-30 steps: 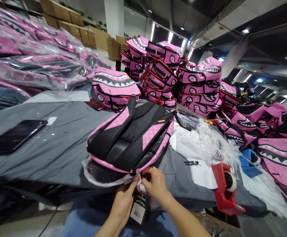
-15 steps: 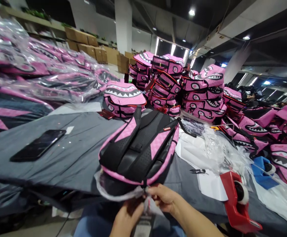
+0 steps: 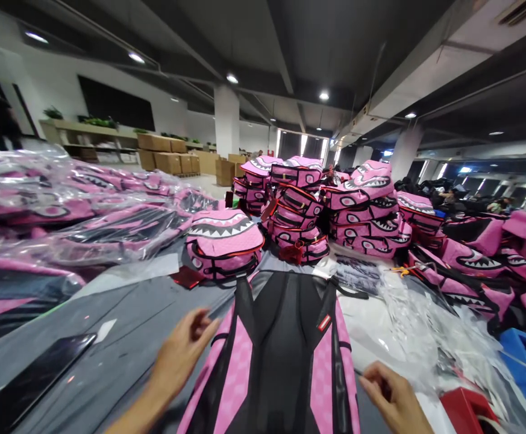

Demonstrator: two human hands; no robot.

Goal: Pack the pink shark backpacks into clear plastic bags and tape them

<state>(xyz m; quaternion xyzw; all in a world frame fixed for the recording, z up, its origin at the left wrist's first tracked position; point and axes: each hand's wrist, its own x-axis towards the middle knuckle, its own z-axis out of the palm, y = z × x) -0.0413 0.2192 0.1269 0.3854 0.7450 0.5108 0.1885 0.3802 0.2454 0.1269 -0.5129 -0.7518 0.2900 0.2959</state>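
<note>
A pink and black backpack (image 3: pixel 285 355) lies straps-up on the grey table (image 3: pixel 145 325) right in front of me. My left hand (image 3: pixel 184 352) hovers at its left edge with fingers loosely curled and nothing in them. At the bag's right edge, my right hand (image 3: pixel 391 398) has its fingers curled; whether it touches the bag or holds anything is unclear.
A black phone (image 3: pixel 32 380) lies at the near left. A pink shark-mouth bag (image 3: pixel 224 241) stands behind, with stacks of similar bags (image 3: pixel 335 205) further back. Bagged backpacks (image 3: pixel 64 211) pile up on the left. Clear plastic bags (image 3: pixel 411 313), a red tape dispenser (image 3: pixel 468 410) and a blue one (image 3: pixel 522 355) lie right.
The view has tilted up and moved closer. My hands have left the hang tag and plastic at the bag's near end and now sit at either side of the backpack.
</note>
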